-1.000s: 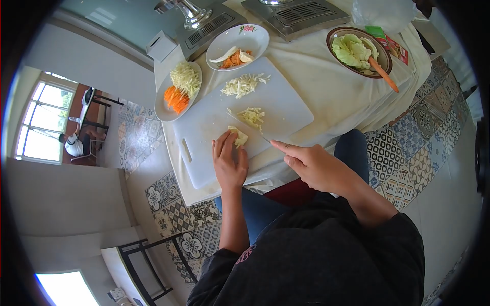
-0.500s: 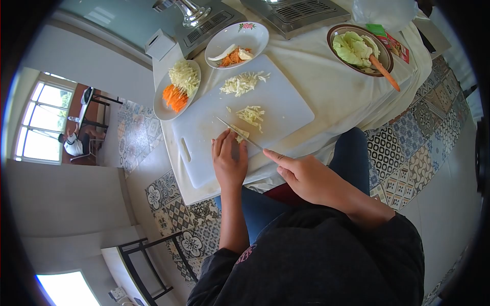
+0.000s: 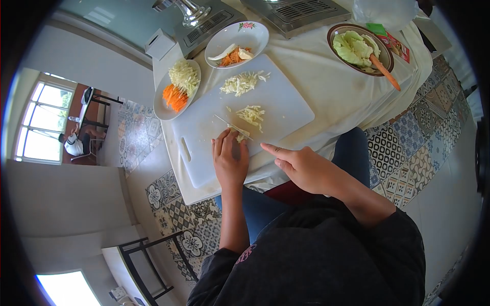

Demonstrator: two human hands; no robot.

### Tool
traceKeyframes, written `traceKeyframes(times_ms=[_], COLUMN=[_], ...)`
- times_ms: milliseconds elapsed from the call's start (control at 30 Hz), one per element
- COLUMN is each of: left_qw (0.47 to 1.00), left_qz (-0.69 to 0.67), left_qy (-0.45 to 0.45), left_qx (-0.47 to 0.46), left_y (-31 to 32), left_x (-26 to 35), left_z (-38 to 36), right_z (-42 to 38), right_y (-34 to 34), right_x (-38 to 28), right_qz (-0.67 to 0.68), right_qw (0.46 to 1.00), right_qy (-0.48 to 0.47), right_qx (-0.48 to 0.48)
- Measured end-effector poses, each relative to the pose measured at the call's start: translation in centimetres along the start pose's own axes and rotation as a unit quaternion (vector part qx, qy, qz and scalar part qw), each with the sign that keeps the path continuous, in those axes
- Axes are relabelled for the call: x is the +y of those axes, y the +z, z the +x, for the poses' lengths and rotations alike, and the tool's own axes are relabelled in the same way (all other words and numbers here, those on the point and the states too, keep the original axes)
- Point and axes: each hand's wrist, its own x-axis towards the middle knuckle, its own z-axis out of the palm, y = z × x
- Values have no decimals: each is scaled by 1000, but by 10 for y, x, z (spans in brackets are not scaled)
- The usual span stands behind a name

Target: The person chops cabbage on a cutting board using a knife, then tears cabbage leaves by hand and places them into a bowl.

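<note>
On the white cutting board [image 3: 204, 163], my left hand [image 3: 230, 160] presses its bent fingers on a small piece of cabbage [image 3: 242, 135]. My right hand [image 3: 306, 168] holds a knife [image 3: 234, 126], its index finger stretched toward the blade; the handle is hidden in the hand. The blade lies across the cabbage, right by my left fingertips. Just beyond it is a small heap of sliced cabbage [image 3: 251, 116], with a larger shredded heap [image 3: 244, 83] farther up the board.
An oval plate [image 3: 159, 108] holds shredded cabbage and carrot. Behind the board stands a flowered bowl [image 3: 255, 31]. A brown-rimmed bowl [image 3: 334, 31] carries cabbage leaves and a carrot. Metal stoves [image 3: 296, 15] line the back. A person [image 3: 74, 145] sits far left.
The knife blade has tilted and shifted slightly up and left over the cabbage. My right hand has moved slightly, while my left hand is almost unchanged.
</note>
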Motion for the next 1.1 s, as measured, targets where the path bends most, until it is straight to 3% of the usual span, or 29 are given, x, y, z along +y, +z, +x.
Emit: traceKeyframes(times_ms=[400,600,800,867,1100], left_qw=[999,999,999,999,1000], left_qz=[-33,-37,-37,-34,-18], left_qy=[-15,-12,-9,-12,-17], left_qx=[-3,-3,0,3,18], left_y=[-2,-3,-2,-1,4], left_x=[-2,-5,-5,-7,-6], left_z=[2,2,1,0,-2], right_z=[-46,-12,26,35,12], right_y=[-38,-28,-1,0,6], right_x=[-15,-14,0,-7,10], right_qz=[78,72,6,-5,-28], right_qw=[978,981,998,998,999], right_qy=[171,155,41,49,-37], right_qx=[-93,-94,-38,-43,8])
